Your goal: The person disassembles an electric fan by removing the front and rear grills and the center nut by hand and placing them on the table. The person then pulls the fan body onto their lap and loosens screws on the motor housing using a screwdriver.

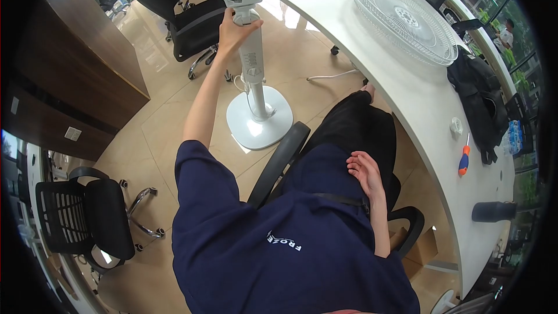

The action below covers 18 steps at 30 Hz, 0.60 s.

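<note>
One pedestal fan (pixel 251 61) stands on the floor in front of the person, its bare motor head uppermost; one orange-and-blue screwdriver (pixel 464 161) and one dark bottle (pixel 493 211) lie on the white table (pixel 421 96), with white fan grille (pixel 406 17), one layer or two I cannot tell; white lettering on the navy shirt (pixel 290 276) reads FROZE, the rest unclear; the left hand (pixel 237 32) clasps the fan's neck, thumb spread from fingers; the right hand (pixel 365 171) hangs over the lap, fingers loosely curled, slightly apart.
</note>
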Motion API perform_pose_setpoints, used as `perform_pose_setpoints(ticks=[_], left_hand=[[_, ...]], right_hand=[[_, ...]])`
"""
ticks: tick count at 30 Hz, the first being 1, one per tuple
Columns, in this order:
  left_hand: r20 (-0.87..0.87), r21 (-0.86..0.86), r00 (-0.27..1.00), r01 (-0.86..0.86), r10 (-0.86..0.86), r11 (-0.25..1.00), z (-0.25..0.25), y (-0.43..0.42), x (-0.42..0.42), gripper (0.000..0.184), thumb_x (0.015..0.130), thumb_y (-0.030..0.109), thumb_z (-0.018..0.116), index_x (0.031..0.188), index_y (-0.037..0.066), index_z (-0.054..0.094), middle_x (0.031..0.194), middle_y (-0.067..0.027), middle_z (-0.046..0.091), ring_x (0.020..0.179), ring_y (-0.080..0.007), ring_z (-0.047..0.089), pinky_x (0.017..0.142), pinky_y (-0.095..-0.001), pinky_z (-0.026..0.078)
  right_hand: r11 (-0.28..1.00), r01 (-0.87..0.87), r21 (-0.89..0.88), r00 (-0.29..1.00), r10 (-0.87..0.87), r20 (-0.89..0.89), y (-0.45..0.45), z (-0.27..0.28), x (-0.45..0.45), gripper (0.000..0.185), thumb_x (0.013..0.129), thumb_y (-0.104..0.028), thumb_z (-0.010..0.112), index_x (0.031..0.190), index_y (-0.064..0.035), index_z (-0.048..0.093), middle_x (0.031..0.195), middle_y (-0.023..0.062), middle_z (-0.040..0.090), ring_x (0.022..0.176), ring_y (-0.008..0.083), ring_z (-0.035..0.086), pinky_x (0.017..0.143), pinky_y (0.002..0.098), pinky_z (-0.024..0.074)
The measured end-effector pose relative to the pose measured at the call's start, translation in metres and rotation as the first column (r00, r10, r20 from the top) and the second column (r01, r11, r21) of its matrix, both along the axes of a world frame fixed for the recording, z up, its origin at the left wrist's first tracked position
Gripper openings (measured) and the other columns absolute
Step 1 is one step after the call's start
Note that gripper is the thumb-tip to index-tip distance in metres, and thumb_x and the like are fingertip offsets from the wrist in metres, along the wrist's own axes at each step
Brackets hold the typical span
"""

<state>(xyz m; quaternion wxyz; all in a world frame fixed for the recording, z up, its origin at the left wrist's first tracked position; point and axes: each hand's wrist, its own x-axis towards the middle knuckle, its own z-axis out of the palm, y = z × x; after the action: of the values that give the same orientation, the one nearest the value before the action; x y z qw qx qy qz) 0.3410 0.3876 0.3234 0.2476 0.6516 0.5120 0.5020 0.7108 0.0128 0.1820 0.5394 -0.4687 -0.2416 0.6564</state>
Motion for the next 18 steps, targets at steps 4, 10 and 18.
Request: perform_pose_setpoints(ticks=[4, 10, 18], left_hand=[[-0.001, 0.311, 0.961, -0.264, 0.278, 0.913, -0.02, -0.003, 0.028, 0.102, 0.069, 0.047, 0.09, 0.14, -0.004, 0.037, 0.129, -0.0246, 0.056, 0.122, -0.0348, 0.059, 0.099, -0.0455, 0.051], [0.062, 0.218, 0.935, -0.355, 0.35, 0.909, -0.013, 0.018, 0.048, 0.086, 0.062, 0.029, 0.091, 0.13, -0.001, 0.046, 0.125, -0.0205, 0.055, 0.113, -0.0373, 0.062, 0.094, -0.047, 0.052], [0.211, 0.162, 0.971, 0.081, -0.114, 0.984, -0.007, 0.055, 0.001, 0.06, 0.058, 0.01, 0.083, 0.114, -0.002, 0.064, 0.098, -0.0101, 0.073, 0.085, -0.0203, 0.07, 0.078, -0.0326, 0.056]], right_hand=[[1.0, -0.002, -0.001, 1.0, 0.002, -0.01, 0.0, -0.001, -0.001, 0.024, 0.107, -0.019, 0.054, 0.12, -0.0006, 0.06, 0.103, 0.0137, 0.07, 0.091, 0.018, 0.069, 0.081, 0.0304, 0.0582], [1.0, 0.009, -0.007, 1.0, -0.009, -0.007, 0.0, 0.002, -0.002, 0.023, 0.106, -0.018, 0.054, 0.12, -0.0007, 0.061, 0.103, 0.0137, 0.07, 0.092, 0.018, 0.069, 0.081, 0.0305, 0.058], [0.998, -0.058, -0.001, 0.998, 0.058, 0.018, 0.006, 0.001, -0.003, 0.022, 0.106, -0.019, 0.055, 0.118, -0.0013, 0.061, 0.104, 0.0128, 0.069, 0.092, 0.0172, 0.068, 0.082, 0.03, 0.0574]])
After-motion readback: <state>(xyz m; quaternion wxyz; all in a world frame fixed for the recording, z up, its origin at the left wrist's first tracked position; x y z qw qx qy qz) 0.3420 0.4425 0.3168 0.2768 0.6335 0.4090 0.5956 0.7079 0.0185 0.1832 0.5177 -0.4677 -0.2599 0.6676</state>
